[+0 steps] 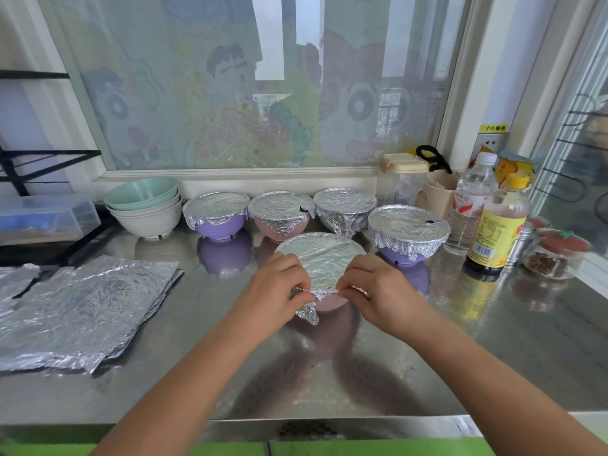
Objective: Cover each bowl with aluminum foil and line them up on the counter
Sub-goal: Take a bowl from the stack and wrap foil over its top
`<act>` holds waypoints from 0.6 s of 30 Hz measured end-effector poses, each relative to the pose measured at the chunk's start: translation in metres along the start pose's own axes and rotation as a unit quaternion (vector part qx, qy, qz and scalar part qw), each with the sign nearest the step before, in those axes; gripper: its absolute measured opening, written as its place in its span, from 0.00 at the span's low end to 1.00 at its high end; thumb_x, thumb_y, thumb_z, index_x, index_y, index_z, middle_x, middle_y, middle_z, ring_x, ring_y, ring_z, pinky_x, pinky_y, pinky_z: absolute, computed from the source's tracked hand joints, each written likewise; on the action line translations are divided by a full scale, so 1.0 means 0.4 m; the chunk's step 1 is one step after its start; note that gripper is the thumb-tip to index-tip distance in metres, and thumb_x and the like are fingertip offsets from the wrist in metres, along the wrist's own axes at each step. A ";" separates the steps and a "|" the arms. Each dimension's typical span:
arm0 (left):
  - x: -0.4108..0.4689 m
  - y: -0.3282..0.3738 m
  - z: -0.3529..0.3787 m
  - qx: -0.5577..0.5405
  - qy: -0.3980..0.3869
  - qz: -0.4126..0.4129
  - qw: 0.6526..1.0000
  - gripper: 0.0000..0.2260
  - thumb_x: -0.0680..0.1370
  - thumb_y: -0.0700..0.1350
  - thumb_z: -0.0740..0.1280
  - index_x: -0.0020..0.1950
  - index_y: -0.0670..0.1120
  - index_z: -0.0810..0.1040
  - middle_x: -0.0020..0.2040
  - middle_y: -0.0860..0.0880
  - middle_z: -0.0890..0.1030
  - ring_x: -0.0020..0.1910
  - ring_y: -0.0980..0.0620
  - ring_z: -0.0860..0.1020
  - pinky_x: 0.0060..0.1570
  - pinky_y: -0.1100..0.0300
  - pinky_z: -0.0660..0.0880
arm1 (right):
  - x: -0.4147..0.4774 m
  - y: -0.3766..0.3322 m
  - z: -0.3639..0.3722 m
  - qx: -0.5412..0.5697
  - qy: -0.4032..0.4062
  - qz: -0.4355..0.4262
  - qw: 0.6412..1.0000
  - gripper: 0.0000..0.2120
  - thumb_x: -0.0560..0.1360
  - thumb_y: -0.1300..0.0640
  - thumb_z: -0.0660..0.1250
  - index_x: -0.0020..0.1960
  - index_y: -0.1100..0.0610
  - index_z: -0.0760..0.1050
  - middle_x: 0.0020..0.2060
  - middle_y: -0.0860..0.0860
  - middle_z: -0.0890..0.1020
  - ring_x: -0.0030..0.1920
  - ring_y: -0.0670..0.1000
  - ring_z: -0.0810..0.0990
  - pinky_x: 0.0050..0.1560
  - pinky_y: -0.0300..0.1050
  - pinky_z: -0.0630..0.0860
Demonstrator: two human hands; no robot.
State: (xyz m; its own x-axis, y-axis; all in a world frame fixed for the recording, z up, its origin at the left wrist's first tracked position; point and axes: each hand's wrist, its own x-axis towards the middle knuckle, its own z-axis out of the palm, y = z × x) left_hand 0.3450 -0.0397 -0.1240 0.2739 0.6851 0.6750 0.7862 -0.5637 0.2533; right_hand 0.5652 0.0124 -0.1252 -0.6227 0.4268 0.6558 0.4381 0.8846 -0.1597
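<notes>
Hands, left (274, 289) and right (375, 291), on foil (324, 258) at pink bowl's (333, 304) near rim

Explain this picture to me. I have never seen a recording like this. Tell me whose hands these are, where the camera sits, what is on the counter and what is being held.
There is no machine here. A person wears one camera on the head, and it looks forward and down at their own two bare hands. The left hand and the right hand both pinch the foil cover at the near rim of a pink bowl. Behind it, four foil-covered bowls stand near the window, roughly in a row. To the left are a stack of uncovered bowls and a pile of spare foil sheets. To the right stand a water bottle and a yellow-capped sauce bottle. Everything rests on a steel counter.
</notes>
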 end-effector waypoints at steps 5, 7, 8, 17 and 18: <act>-0.001 0.016 0.008 -0.017 0.007 -0.015 1.000 0.08 0.69 0.48 0.75 0.39 0.45 0.79 0.39 0.54 0.75 0.42 0.54 0.71 0.43 0.66 0.67 | -0.003 -0.007 0.004 0.006 -0.003 0.009 1.000 0.03 0.73 0.58 0.69 0.42 0.56 0.81 0.40 0.49 0.78 0.42 0.54 0.77 0.42 0.49 0.76; 0.004 0.020 0.008 -0.028 0.008 -0.022 0.999 0.08 0.69 0.48 0.76 0.37 0.46 0.79 0.39 0.56 0.74 0.41 0.54 0.71 0.43 0.67 0.66 | -0.004 -0.012 0.005 0.009 0.001 0.012 1.000 0.03 0.73 0.58 0.69 0.42 0.56 0.80 0.40 0.49 0.77 0.42 0.54 0.77 0.42 0.50 0.76; 0.006 0.022 0.008 -0.030 0.008 -0.022 0.999 0.08 0.69 0.47 0.76 0.37 0.46 0.79 0.38 0.56 0.73 0.41 0.54 0.70 0.42 0.67 0.66 | -0.003 -0.013 0.007 0.010 0.003 0.013 1.000 0.03 0.73 0.58 0.69 0.42 0.56 0.80 0.39 0.49 0.77 0.41 0.55 0.77 0.42 0.50 0.77; -0.009 0.000 0.002 -0.036 0.018 -0.016 0.999 0.10 0.71 0.52 0.72 0.40 0.45 0.81 0.40 0.52 0.77 0.43 0.55 0.72 0.46 0.69 0.67 | -0.008 0.018 -0.019 0.023 -0.012 0.020 0.999 0.09 0.73 0.51 0.70 0.47 0.55 0.84 0.42 0.49 0.80 0.44 0.51 0.78 0.46 0.44 0.75; -0.011 0.001 0.004 -0.027 0.020 -0.006 0.999 0.11 0.71 0.53 0.71 0.41 0.45 0.81 0.41 0.51 0.77 0.43 0.53 0.72 0.46 0.66 0.69 | -0.008 0.021 -0.019 0.026 -0.009 0.022 0.999 0.10 0.74 0.50 0.69 0.46 0.55 0.84 0.42 0.49 0.79 0.44 0.51 0.78 0.46 0.44 0.75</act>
State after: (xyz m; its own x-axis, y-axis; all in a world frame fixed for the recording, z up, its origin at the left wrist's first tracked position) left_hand 0.3451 -0.0422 -0.1277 0.2413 0.6736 0.6987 0.7575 -0.5807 0.2982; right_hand 0.5757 0.0169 -0.1229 -0.6155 0.4680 0.6342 0.4308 0.8736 -0.2265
